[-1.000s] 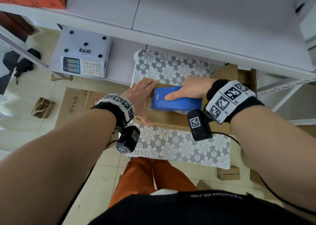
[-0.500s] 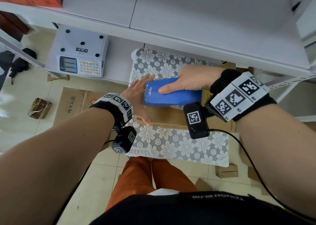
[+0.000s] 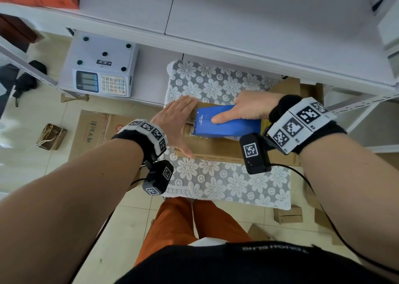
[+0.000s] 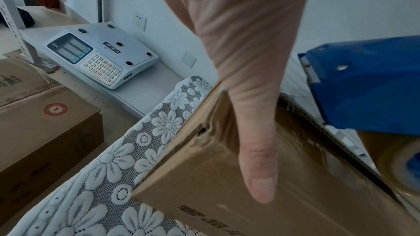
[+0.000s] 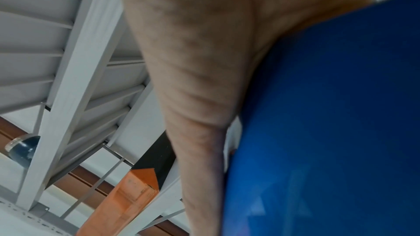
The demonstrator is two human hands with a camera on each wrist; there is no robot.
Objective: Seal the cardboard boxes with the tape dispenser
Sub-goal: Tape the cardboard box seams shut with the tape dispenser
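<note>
Head view shows the cardboard box (image 3: 218, 147) on the flowered cloth (image 3: 216, 182), the left hand (image 3: 176, 122) flat and relaxed on its near end, the right hand (image 3: 248, 109) grasping the blue tape dispenser (image 3: 226, 126) on the box top.

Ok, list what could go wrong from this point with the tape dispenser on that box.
1. The left hand lies flat on the box end, right in front of the blue tape dispenser; its front edge could catch the fingers.
2. The cardboard box sits on a lace cloth; if the left hand eases off, it may slide.
3. The box corner looks dented in the left wrist view, so tape may wrinkle there.
</note>
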